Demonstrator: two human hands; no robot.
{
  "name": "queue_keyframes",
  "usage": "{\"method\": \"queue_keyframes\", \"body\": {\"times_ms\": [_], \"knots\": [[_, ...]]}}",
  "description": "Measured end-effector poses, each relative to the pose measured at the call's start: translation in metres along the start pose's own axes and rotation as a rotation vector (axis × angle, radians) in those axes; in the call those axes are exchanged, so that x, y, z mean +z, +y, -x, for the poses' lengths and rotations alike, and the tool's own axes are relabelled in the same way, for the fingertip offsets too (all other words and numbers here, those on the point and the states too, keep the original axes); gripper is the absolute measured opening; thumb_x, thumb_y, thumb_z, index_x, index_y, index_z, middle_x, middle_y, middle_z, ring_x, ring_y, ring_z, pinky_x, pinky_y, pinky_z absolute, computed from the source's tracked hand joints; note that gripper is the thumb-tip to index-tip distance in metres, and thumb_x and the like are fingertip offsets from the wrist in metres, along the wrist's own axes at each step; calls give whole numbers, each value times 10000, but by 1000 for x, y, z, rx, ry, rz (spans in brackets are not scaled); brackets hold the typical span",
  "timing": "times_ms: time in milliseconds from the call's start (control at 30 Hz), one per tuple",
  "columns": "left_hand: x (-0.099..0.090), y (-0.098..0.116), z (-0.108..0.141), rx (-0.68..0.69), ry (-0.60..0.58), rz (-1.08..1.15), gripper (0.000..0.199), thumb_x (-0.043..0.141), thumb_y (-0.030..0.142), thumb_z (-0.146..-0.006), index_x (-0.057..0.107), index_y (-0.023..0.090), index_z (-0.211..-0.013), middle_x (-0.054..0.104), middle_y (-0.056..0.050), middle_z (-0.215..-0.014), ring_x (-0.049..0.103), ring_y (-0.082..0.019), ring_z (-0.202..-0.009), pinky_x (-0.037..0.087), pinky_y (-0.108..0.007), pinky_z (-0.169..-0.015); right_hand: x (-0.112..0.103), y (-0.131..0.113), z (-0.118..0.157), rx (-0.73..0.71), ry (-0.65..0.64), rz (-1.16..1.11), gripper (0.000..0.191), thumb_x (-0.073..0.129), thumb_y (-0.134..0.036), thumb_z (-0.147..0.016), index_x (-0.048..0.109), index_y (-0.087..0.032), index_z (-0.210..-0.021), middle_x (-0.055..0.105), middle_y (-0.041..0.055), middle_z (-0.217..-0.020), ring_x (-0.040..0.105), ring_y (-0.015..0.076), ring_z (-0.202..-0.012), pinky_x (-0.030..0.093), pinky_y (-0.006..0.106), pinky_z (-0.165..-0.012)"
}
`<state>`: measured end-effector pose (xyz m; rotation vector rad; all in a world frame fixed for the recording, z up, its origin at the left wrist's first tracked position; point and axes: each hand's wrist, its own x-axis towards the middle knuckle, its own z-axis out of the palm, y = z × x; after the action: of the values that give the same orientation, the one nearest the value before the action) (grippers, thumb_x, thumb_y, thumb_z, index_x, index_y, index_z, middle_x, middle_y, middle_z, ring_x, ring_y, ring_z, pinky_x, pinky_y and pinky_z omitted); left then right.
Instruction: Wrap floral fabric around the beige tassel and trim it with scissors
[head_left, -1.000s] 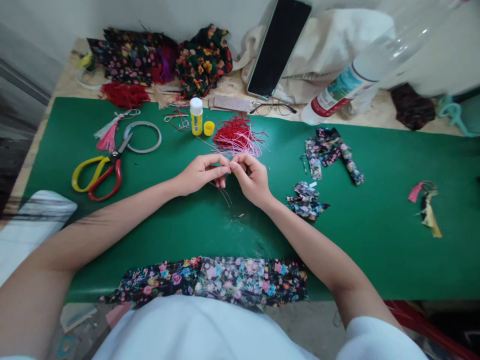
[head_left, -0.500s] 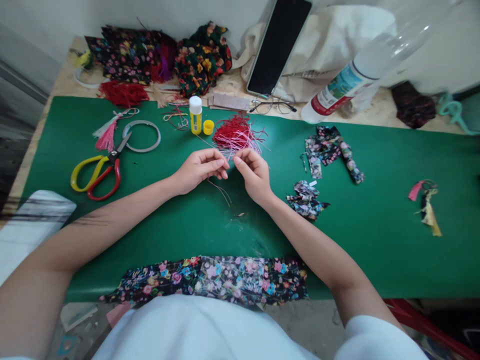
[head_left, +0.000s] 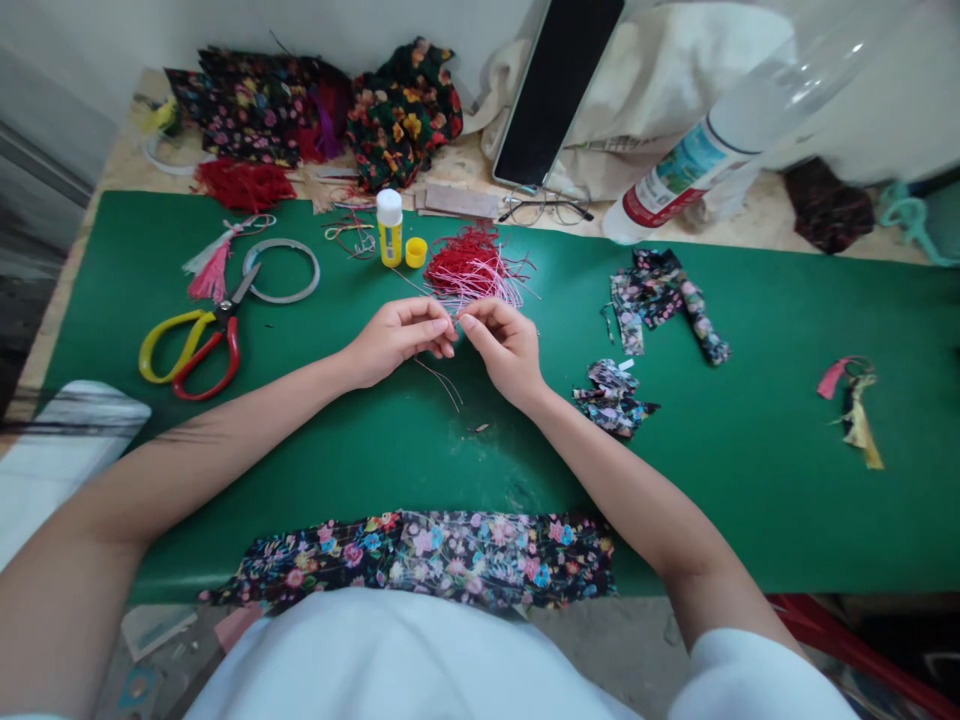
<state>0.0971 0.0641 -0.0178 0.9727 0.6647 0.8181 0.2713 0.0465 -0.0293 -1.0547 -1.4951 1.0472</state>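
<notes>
Over the middle of the green mat, my left hand [head_left: 405, 335] pinches a thin cord [head_left: 441, 382], whose loose ends hang below the fingers. My right hand [head_left: 504, 345] is closed in a pinch too, its fingertips meeting those of the left at the cord. The short bit between the fingertips is too small to make out. Just beyond both hands lies a heap of red and pink cords [head_left: 472, 262]. Left of that heap stand a yellow glue stick [head_left: 390, 232] with a white end and its yellow cap [head_left: 415, 252].
Scissors [head_left: 199, 335] and a grey ring [head_left: 315, 270] lie at left on the green mat [head_left: 337, 450]. Floral fabric [head_left: 450, 555] runs along the front edge; fabric scraps [head_left: 611, 398] lie at right. A phone [head_left: 555, 95], glasses [head_left: 546, 212] and a plastic bottle [head_left: 675, 185] are behind.
My right hand's fingertips have moved slightly left, closing the small gap to my left hand's fingertips. The left hand stays nearly where it was.
</notes>
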Motion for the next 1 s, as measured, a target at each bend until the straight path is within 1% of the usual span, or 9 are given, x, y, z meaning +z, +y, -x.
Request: {"method": "queue_keyframes", "body": {"times_ms": [167,267,333,400,500,633,800,1000], "knots": [[1,0,0,-18,13,-2,338,797,385,-719,604,112,-770,683,-2,-749,669,-74,-628,519,-179,-604,0,0,0,-22,26,8,345,636,-520,-858,598,-183,-791,505,-51,-635,393,56,-555,331,228,-543],[1,0,0,-30,26,-7,320,768,366,-749,560,127,-792,676,14,-749,666,-69,-591,504,-167,-552,1,-2,1,-32,13,11,335,641,-506,-859,603,-182,-782,542,-45,-646,430,58,-567,350,230,-557],[2,0,-1,-40,21,-16,315,756,360,-761,539,134,-799,647,36,-699,649,-66,-540,477,-157,-497,2,-3,1,-33,4,17,333,652,-503,-852,614,-181,-780,567,-40,-648,448,60,-572,358,231,-560],[2,0,-1,-51,3,-25,323,749,370,-768,527,138,-800,618,48,-641,635,-71,-504,459,-155,-465,3,-5,2,-34,0,29,335,664,-509,-842,625,-181,-781,570,-43,-630,436,59,-558,353,233,-552],[2,1,-1,-59,-15,-32,341,745,393,-770,521,137,-800,639,28,-644,635,-75,-508,465,-158,-469,3,-6,3,-39,9,50,347,676,-524,-826,639,-182,-781,539,-50,-600,401,58,-541,327,236,-536],[1,0,-1,-50,-16,-35,340,747,396,-768,524,140,-792,645,19,-648,607,-60,-507,476,-167,-491,3,-6,3,-48,34,76,352,692,-532,-809,644,-187,-759,446,-62,-563,353,62,-532,294,240,-520],[1,0,-2,-39,-12,-47,311,745,372,-771,541,138,-770,616,29,-623,560,-41,-493,460,-162,-488,3,-7,2,-41,42,99,367,686,-547,-808,639,-190,-739,436,-59,-563,356,68,-535,293,244,-521],[-1,-2,-3,-45,-19,-88,241,724,321,-789,578,130,-794,602,33,-631,548,-32,-498,442,-146,-483,3,-8,3,-42,54,98,369,686,-545,-808,644,-184,-746,434,-57,-572,359,68,-540,290,241,-521]]}}
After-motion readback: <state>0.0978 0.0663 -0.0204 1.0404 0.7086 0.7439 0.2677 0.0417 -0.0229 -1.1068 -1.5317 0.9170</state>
